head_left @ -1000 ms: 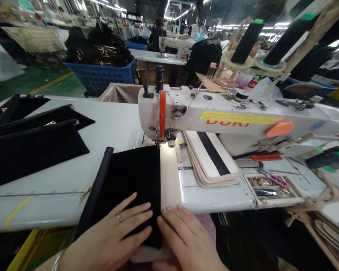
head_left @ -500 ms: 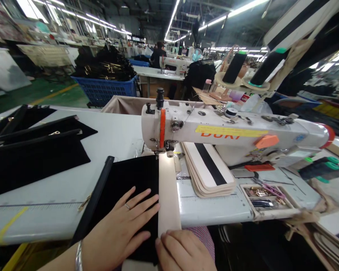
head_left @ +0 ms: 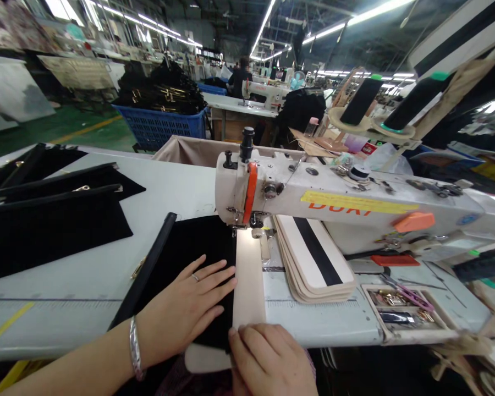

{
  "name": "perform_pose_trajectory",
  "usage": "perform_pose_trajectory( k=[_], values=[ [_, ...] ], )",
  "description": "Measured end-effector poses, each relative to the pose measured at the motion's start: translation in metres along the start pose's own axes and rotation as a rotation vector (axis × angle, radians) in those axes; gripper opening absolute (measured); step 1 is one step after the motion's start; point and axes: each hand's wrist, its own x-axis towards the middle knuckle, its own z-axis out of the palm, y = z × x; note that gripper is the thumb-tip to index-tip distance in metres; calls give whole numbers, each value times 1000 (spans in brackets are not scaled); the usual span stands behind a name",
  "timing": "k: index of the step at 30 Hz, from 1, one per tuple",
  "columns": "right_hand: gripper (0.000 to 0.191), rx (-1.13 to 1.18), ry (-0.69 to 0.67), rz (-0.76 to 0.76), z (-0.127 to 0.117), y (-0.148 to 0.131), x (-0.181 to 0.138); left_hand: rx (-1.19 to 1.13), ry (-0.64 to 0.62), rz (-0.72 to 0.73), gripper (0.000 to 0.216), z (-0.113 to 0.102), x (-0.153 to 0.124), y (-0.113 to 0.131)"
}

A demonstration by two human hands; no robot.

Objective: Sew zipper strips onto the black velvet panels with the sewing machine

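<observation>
A black fabric panel with a dark bound edge lies on the sewing table, its right edge along a cream strip. Both run up under the needle area of a white sewing machine, where a lamp lights the strip. My left hand rests flat on the black panel, fingers spread, wearing a ring and a silver bangle. Down at the near end, my right hand pinches the cream strip against the panel's edge. A rounded cream end of the piece shows below the panel.
Right of the needle lies a stack of cream pieces with a black stripe. Beyond it sits a parts tray with purple-handled scissors. Black panels lie at left. Behind stand a blue basket and thread cones.
The black panel and cream strip have advanced slightly toward the machine, and both hands have moved along with them. The view has shifted a little, so the machine appears farther right.
</observation>
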Motion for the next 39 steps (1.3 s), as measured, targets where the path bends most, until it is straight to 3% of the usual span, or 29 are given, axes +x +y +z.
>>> perform_pose_trajectory(
  k=[6,11,14,19,29,39],
  values=[
    [24,45,-30,18,0,8,9,-43,-7,61,44,-2,-13,4],
    [25,98,-63,-4,-3,16,8,-210,138,140,39,-2,-27,13],
    [26,114,-65,3,-3,20,5,-254,152,150,35,1,-27,11],
    [32,135,-150,23,-3,26,8,-283,127,139,37,7,-20,1],
    [28,176,-309,220,9,35,31,-170,105,115,36,16,5,-31],
    [33,136,-361,237,21,55,51,-88,76,79,34,20,30,-61]
  ],
)
